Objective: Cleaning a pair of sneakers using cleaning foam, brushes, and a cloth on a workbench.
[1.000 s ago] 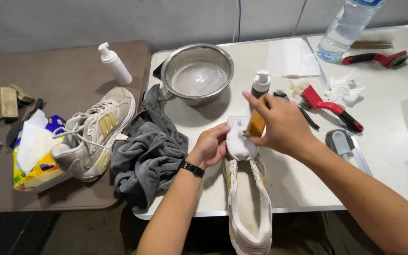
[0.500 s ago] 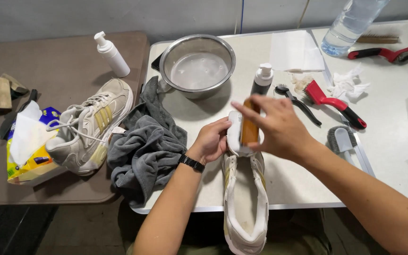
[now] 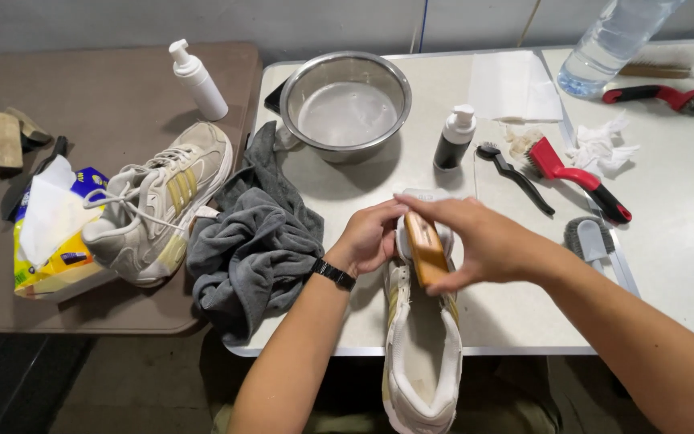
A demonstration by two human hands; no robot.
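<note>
1. Working over the white table (image 3: 668, 265), I had the white sneaker (image 3: 421, 354) lying heel toward me, its toe on the table edge.
2. My left hand (image 3: 369, 239) gripped the toe end.
3. My right hand (image 3: 483, 241) grasped the wooden brush (image 3: 426, 247), drawn back from the tongue since a second earlier: scrubbing in progress.
4. Nearby: grey towel (image 3: 255, 241), steel bowl (image 3: 345, 104), dark pump bottle (image 3: 453, 138); none obstructed.
</note>
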